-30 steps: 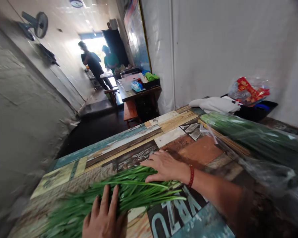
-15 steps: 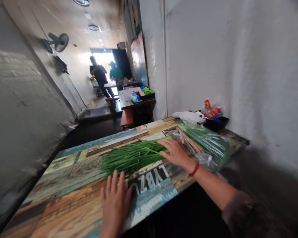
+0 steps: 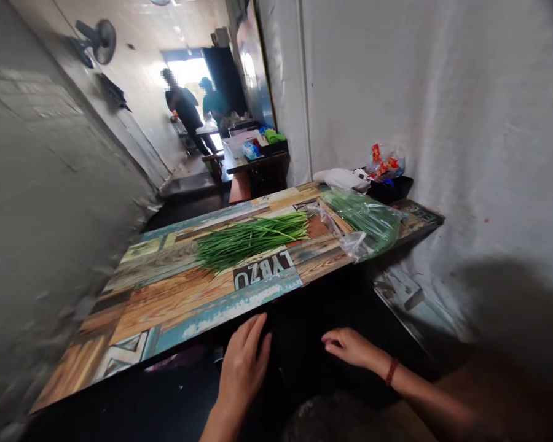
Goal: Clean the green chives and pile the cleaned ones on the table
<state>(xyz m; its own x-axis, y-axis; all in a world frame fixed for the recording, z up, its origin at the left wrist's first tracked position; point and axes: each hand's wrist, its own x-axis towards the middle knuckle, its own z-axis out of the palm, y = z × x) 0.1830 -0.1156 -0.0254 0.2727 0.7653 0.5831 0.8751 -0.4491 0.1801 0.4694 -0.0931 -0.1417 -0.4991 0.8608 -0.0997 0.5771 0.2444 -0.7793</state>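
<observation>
One loose pile of green stalks (image 3: 253,239)

It lies on the table (image 3: 166,310), roughly aligned, perhaps to stay straight, beside a clear bag (image 3: 366,218). On the pile's near side, the left hand (image 3: 246,350) and right hand (image 3: 352,348) hang half-open, seemingly empty.

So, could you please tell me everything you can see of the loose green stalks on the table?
They are long, thin green stalks, loosely heaped roughly parallel, paler toward the clear bag. They lie flat on the wood-patterned table; whether the bag touches them is unclear. The left hand and right hand are off them.
</observation>
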